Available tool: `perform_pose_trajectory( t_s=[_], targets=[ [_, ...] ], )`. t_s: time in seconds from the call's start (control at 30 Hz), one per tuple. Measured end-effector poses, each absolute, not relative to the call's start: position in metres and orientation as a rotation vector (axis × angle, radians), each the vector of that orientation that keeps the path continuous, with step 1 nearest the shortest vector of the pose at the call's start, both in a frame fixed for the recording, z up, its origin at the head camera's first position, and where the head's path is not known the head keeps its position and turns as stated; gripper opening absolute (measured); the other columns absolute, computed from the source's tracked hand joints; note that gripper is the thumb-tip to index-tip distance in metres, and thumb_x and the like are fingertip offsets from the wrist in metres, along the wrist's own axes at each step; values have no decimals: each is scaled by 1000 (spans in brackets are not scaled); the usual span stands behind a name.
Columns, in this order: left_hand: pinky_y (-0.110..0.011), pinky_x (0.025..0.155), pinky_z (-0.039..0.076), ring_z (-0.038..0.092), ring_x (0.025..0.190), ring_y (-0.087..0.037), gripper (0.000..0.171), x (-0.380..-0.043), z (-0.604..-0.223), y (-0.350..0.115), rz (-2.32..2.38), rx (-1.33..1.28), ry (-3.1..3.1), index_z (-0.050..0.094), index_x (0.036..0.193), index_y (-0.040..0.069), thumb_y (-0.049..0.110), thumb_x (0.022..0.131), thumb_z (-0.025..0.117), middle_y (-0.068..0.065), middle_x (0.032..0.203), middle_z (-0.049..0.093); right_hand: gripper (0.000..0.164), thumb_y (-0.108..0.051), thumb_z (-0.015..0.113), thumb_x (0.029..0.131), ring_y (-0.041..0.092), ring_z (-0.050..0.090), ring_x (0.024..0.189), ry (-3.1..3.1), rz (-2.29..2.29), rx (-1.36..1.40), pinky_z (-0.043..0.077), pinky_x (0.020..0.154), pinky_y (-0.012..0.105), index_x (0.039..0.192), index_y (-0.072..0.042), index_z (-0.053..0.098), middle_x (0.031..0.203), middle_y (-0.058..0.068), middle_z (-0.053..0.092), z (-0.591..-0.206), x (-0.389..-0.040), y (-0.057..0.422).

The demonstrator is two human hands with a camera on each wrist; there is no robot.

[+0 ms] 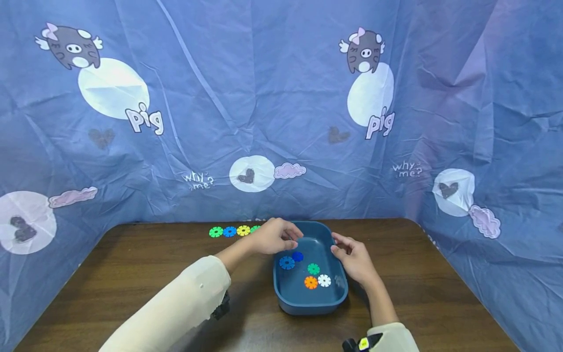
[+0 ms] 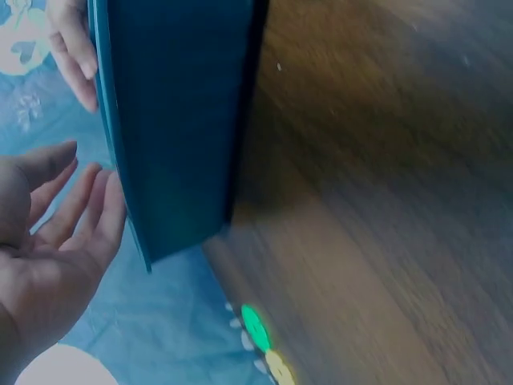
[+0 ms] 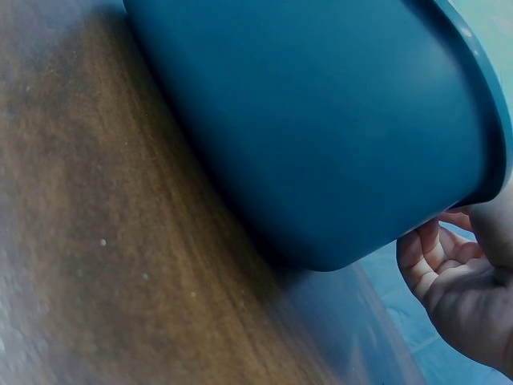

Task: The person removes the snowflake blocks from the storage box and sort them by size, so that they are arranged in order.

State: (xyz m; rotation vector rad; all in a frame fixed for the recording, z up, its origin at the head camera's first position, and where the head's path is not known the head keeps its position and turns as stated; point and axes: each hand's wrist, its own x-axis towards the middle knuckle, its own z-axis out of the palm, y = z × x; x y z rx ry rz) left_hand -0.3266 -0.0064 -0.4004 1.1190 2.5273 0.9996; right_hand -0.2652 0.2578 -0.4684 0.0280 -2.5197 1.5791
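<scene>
A blue plastic tub (image 1: 311, 309) sits on the table, with several snowflake-shaped toy discs on its floor, among them an orange disc (image 1: 311, 282), a white disc (image 1: 324, 280) and a green disc (image 1: 313, 269). Above the tub's far left rim is my left hand (image 1: 276, 236), its fingers loosely bent and no object showing between them; the left wrist view has its fingertips (image 2: 114, 210) right at the rim. My right hand (image 1: 355, 260) holds the right rim, thumb and fingers around the edge. In the right wrist view its fingers (image 3: 417, 257) are curled against the tub's outside.
A row of discs, including a green disc (image 1: 216, 231), a blue disc (image 1: 229, 231) and a yellow disc (image 1: 243, 230), lies along the back of the brown wooden table (image 1: 145, 278), partly hidden by my left hand. A blue printed cloth (image 1: 286, 98) hangs behind the table.
</scene>
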Motion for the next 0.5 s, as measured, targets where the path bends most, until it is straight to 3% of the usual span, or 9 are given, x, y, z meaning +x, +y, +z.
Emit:
perform_pose_trajectory(
  t_s=[0.1, 0.27, 0.5],
  targets=[
    [-29, 79, 60, 73, 101, -23, 25, -322, -401, 1, 1013, 1077, 2434, 72, 123, 8, 13, 99, 69, -5, 113, 74, 40, -12, 66, 100, 22, 55, 90, -2513, 1587, 33, 49, 70, 25, 139, -4, 63, 121, 16, 64, -469, -266, 258],
    [-42, 81, 62, 73, 97, -33, 32, -318, -404, 12, 1043, 948, 2274, 69, 129, 5, 18, 100, 69, -7, 116, 72, 39, -12, 66, 101, 22, 56, 91, -2513, 1587, 36, 49, 71, 25, 139, -4, 63, 121, 16, 64, -470, -266, 259],
    [-47, 88, 59, 70, 104, -33, 39, -321, -409, 23, 968, 841, 2247, 67, 134, 7, 25, 100, 69, -10, 124, 69, 39, -10, 66, 100, 22, 56, 89, -2504, 1585, 49, 49, 69, 24, 139, -4, 63, 121, 17, 64, -470, -266, 258]
  ],
)
